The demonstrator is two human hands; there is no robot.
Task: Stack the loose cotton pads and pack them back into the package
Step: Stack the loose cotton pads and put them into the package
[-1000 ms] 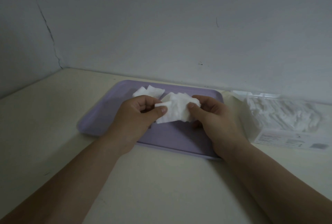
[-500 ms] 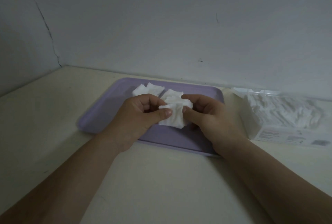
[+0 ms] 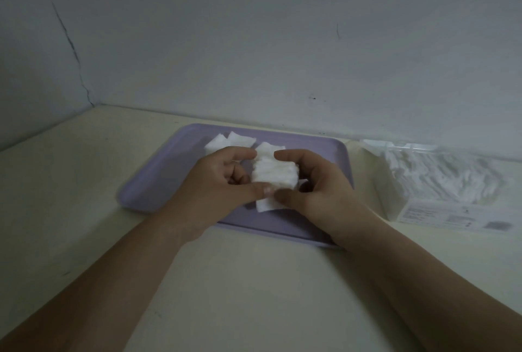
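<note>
- Two forearms (image 3: 113, 281) are reaching in over the table (image 3: 84, 210), both being cut off by the bottom edge.
- The left hand (image 3: 217, 182) and right hand (image 3: 319, 182) are gripping one stack (image 3: 275, 175) of pads between them. The thumbs are pressing on its near side and the fingers are curling over its far side.
- The stack is being held over the middle of the one tray (image 3: 147, 182); its layers are too blurred to count.
- One pad (image 3: 264, 205) is lying on the tray under the thumbs, which are partly hiding it.
- Beyond the hands, loose pads (image 3: 231, 140) are lying on the tray's far part. About three are showing, with the hands covering their near edges.
- One package (image 3: 440, 182) is lying just right of the tray, its print being unreadable.
- A crack (image 3: 70, 49) is running down the wall (image 3: 282, 41).
</note>
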